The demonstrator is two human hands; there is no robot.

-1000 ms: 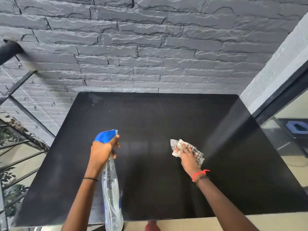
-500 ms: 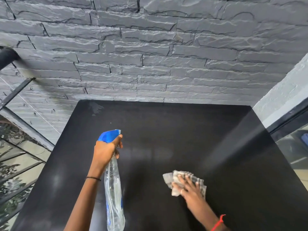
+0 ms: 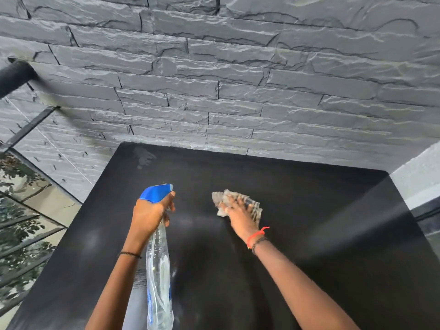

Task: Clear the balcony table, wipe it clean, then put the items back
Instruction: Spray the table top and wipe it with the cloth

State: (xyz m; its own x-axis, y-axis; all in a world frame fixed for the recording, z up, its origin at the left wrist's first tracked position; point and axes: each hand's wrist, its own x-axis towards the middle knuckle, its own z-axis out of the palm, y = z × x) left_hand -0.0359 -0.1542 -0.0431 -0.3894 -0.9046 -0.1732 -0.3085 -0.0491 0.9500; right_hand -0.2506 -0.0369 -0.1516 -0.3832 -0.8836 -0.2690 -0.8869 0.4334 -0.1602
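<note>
on the black table (image 3: 321, 246), about the middle of its top, a grey-and-white checked cloth (image 3: 220, 196) is pressed down under the right hand (image 3: 240, 216). the fingers are laid out straight and slightly spread across the fabric, nothing is pinched, and bunched edges of the cloth are seen poking out at the far and left sides of the hand. a red wristband (image 3: 258, 234) is worn on that wrist, with a dark beaded one just beside it.

over to the left now, and the spray bottle (image 3: 159, 270) is gripped at its neck by the left hand (image 3: 148, 211). the fingers are curled round it just under the blue trigger head (image 3: 156, 192), and the nozzle is pointed away toward the wall. the clear body is hung down toward the near edge, tilted, with some blue print low on it; whether its base is touching the table cannot be told. a thin black band (image 3: 129, 254) is seen on the left wrist.

a pale smear (image 3: 142, 158) is spotted at the far left corner of the table, well apart from the cloth. the far edge is set against a grey stone wall (image 3: 238, 91). off the left side, a dark railing (image 3: 14, 72) is seen, with glass panes (image 3: 21, 234) below it and foliage showing through them.
</note>
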